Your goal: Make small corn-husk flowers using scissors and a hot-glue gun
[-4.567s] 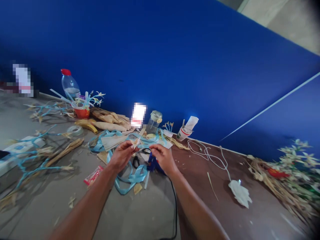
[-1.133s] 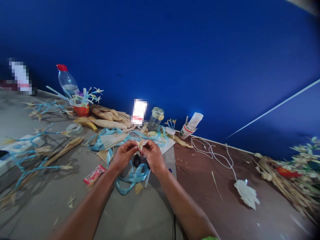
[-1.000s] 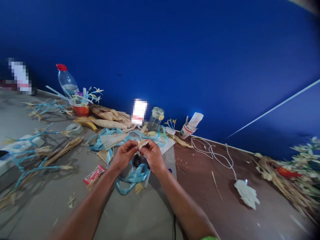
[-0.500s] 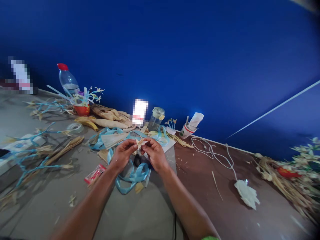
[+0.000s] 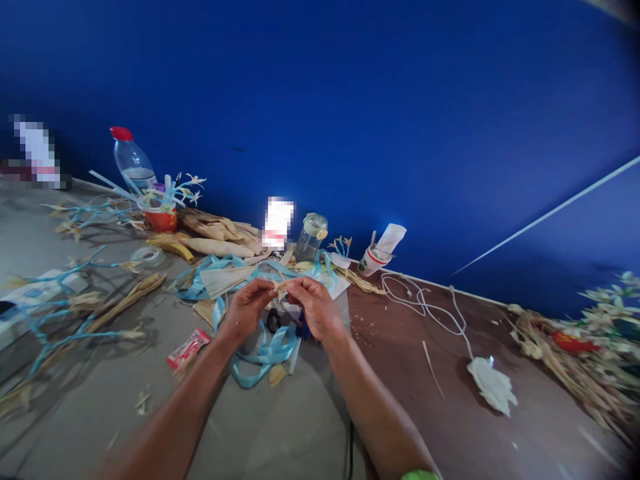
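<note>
My left hand (image 5: 246, 308) and my right hand (image 5: 316, 308) meet over the middle of the table, their fingertips nearly touching. Both pinch a small pale piece of dried husk (image 5: 281, 286), mostly covered by the fingers. Light-blue ribbon (image 5: 280, 348) lies in loops beneath and behind the hands. Just below the fingertips a black scissor-like handle (image 5: 273, 321) shows. A dark-blue object (image 5: 302, 328) is partly hidden under my right hand. Left of my left wrist lies a red-and-white packet (image 5: 189, 347).
Blue-stemmed husk flowers (image 5: 55, 333) spread across the left side. Behind them stand a red-capped bottle (image 5: 131, 160) and a red cup (image 5: 163, 219). A clear jar (image 5: 311, 239), a paper cup (image 5: 374, 259) and a white cable (image 5: 425, 307) line the wall. Dried stalks (image 5: 565, 360) lie far right.
My right hand has turned slightly, its fingers now covering more of the husk piece, which showed spread points before. The left hand stays pinched on it.
</note>
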`<state>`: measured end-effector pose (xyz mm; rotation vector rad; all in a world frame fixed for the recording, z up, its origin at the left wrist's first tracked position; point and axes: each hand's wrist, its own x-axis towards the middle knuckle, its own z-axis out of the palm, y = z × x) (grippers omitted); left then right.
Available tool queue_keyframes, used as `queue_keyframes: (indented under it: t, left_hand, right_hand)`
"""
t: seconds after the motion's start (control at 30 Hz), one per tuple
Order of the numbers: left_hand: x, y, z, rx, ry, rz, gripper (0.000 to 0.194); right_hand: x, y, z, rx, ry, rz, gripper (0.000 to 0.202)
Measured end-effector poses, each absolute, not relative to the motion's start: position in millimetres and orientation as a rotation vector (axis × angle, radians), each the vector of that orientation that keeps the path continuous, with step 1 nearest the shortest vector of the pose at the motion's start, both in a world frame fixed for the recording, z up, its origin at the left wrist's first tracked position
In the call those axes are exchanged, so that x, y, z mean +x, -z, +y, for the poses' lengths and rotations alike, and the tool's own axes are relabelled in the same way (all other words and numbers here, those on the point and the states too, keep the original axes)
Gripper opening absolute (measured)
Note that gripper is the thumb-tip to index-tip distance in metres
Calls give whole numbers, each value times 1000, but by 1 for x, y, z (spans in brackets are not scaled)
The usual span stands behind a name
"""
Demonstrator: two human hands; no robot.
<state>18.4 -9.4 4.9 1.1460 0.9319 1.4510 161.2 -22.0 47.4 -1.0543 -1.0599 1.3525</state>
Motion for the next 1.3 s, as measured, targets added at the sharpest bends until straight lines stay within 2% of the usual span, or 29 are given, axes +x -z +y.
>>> queue_keyframes:
  t: [0.27,0.4,1.03,1.3]
  left_hand:
    - [16,3,-9,1130,-1408,838,19]
    - [14,8,-8,1064,-1383,746,18]
    - [12,1,-10,1049,-1343,752,20]
    - [12,-7,-10,1129,-1374,794,17]
  right_hand:
    - [161,-46,-19,-859,-1805,-719,19]
    - [162,-44,-18,-773,-1928,-647,16]
    - [165,-43,-15,-852,-1792,-460,14]
    - [162,-43,-18,-851,-1755,-560,13]
